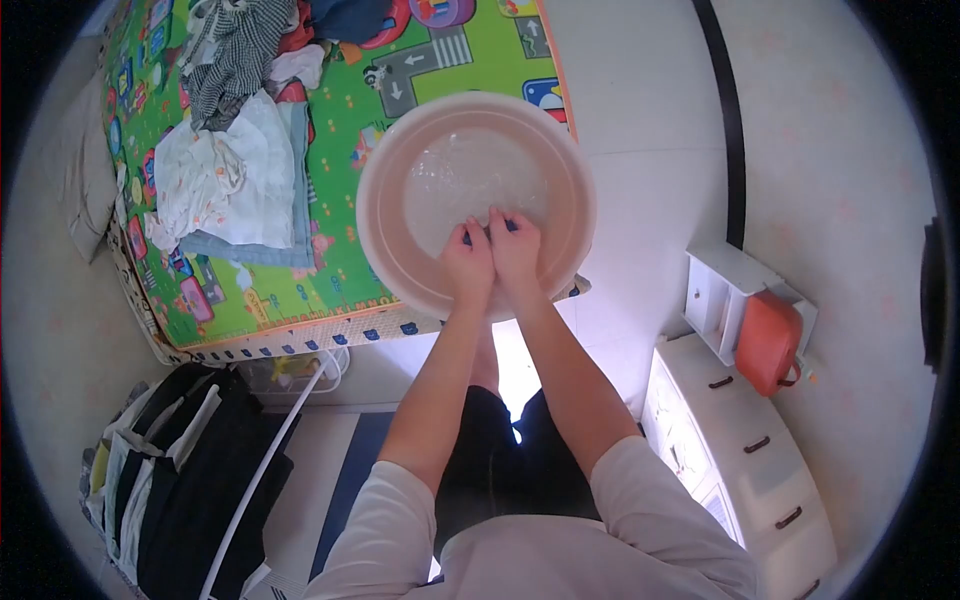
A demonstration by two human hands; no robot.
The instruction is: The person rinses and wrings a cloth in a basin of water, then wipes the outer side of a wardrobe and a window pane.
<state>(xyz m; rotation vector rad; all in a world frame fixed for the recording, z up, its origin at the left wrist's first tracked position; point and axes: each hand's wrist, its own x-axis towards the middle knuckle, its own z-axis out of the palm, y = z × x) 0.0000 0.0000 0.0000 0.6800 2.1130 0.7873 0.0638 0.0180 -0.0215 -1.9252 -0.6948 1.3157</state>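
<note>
A round pale pink basin [378,225] stands in front of me, partly over the edge of a green play mat. Clear water with glints of light lies in its bottom. Over the basin's near half, my left hand [468,265] and my right hand [516,250] are side by side, almost touching. Both are closed, with fingers curled around a small dark blue piece of cloth [511,225]. Only bits of it show between the fingers, so its exact kind is hidden.
The printed play mat [340,240] covers a raised surface. White folded clothes [270,175] and a checked garment [235,60] lie on it at left. Dark garments [200,490] hang at lower left. A cream drawer cabinet [745,430] and an orange-red bag [768,343] are at right.
</note>
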